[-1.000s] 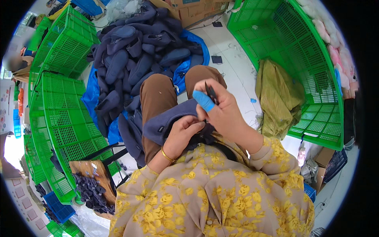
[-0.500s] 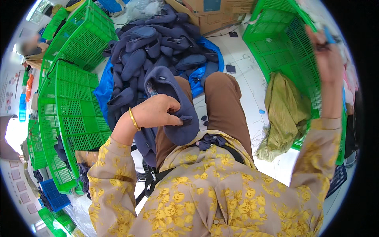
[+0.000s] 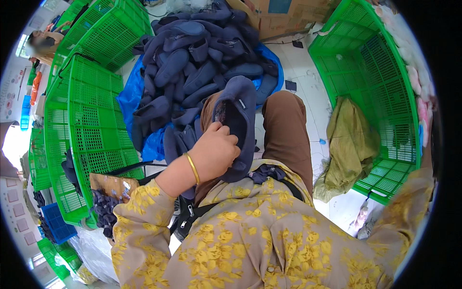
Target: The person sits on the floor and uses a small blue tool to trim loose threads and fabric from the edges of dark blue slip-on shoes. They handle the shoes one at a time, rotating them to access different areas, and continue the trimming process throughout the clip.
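In my left hand (image 3: 214, 151) is a navy fabric slipper (image 3: 246, 108), its opening facing up and a small pale tag at the rim. My fingers are closed on the slipper's side near its opening, above my left knee. Patterned lining shows inside it. More navy slippers (image 3: 179, 144) lie just beyond that hand, partly covered by it. My right sleeve (image 3: 409, 202) reaches out to the right edge, and the hand itself is beyond the picture.
A heap of navy slippers (image 3: 192, 72) sits on a blue sheet (image 3: 131, 94) ahead. Green crates (image 3: 98, 111) stand left, and another green crate (image 3: 356, 62) right, with an olive sack (image 3: 351, 139) beside it. A cardboard box (image 3: 288, 21) is behind. Dark scraps (image 3: 103, 209) lie at left.
My left hand has shifted right with the slipper and turned it more upright, moving its grip towards the opening. My right hand, raised and blurred before, has gone out past the right edge.
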The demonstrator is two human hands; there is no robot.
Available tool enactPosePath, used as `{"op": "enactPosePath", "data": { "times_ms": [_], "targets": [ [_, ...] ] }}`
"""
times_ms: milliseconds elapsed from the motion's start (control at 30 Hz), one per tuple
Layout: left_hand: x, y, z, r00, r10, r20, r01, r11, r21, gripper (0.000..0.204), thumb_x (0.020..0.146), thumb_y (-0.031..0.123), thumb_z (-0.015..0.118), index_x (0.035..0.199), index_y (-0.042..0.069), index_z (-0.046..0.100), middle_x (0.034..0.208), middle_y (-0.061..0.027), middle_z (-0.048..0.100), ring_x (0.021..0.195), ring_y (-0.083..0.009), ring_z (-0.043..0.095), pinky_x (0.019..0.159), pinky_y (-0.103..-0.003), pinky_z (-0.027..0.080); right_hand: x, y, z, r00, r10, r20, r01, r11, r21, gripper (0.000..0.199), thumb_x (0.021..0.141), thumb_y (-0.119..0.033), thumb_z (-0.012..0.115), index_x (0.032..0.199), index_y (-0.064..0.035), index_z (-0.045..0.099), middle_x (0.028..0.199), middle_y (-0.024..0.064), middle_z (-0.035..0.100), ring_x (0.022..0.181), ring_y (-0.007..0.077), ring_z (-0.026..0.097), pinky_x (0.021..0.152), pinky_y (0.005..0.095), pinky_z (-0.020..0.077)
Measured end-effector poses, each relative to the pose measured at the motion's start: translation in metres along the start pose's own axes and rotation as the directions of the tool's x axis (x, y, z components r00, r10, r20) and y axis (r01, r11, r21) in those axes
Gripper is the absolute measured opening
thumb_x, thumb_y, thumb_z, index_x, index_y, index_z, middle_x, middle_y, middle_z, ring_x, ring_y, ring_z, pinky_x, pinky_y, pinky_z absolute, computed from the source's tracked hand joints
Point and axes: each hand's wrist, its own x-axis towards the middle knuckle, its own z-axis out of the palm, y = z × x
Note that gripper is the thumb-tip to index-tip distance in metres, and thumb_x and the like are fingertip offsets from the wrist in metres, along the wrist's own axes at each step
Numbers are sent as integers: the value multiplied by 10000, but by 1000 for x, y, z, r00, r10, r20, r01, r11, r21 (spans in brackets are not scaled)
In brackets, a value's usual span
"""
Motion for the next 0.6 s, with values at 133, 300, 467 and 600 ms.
{"op": "enactPosePath", "data": {
  "times_ms": [133, 300, 467, 600],
  "targets": [
    [-11, 13, 18, 946, -111, -306, 120, 993, 10, 200, 656, 158, 773, 828, 134, 673, 868, -31, 585, 992, -249, 547, 950, -406, 388, -136, -135, 55, 876, -178, 449, -94, 849, 520, 199, 878, 30, 585, 1038, -76, 636, 890, 0, 591, 793, 108, 551, 695, 241, 459],
    [-28, 18, 40, 869, -367, -332, 271, 914, -302, 287, 674, 164, 822, 891, 92, 649, 870, -77, 580, 858, -289, 579, 788, -371, 480, -266, -260, 68, 413, -517, 750, -465, 588, 662, 132, 939, -67, 623, 1066, -96, 646, 925, 51, 671, 802, 120, 610, 720, 283, 502],
    [-38, 23, 49, 784, -494, -375, 263, 812, -520, 205, 726, 86, 780, 853, 57, 622, 901, -87, 605, 838, -306, 576, 748, -393, 478, -303, -294, 76, 263, -667, 697, -412, 576, 706, 266, 820, 1, 654, 1077, -68, 658, 905, 144, 687, 807, 318, 671, 698, 364, 532],
    [-38, 22, 49, 776, -545, -317, 297, 760, -578, 213, 708, 48, 787, 861, 53, 639, 876, -82, 614, 842, -288, 587, 743, -361, 477, -305, -295, 78, 199, -683, 702, -387, 604, 697, 300, 780, 14, 651, 1068, -67, 671, 895, 151, 687, 806, 322, 669, 709, 383, 532]
  ]
}}
